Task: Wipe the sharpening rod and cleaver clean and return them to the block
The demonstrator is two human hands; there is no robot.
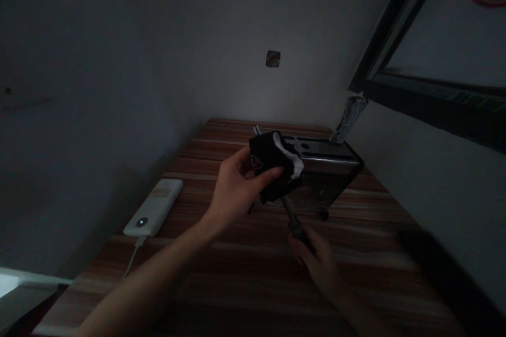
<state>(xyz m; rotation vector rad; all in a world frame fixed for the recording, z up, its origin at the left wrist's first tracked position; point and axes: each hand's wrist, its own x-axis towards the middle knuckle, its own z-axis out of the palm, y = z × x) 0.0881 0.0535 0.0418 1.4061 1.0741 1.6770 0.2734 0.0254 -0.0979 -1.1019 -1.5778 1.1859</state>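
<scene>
My left hand (236,187) is closed on a black cloth (276,160) with a white inner side and a small red-and-white logo. The cloth is wrapped around the upper part of a thin dark rod-like tool (290,216). My right hand (319,263) grips the lower end of that tool, just above the wooden table (245,274). The tool's upper tip is hidden under the cloth. Both hands hover over the middle of the table in dim light.
A dark metal appliance (328,160) stands at the back of the table behind the cloth. A white power bank (154,206) with a lit button and a cable lies at the left edge. A dark-framed board (435,100) hangs on the right wall.
</scene>
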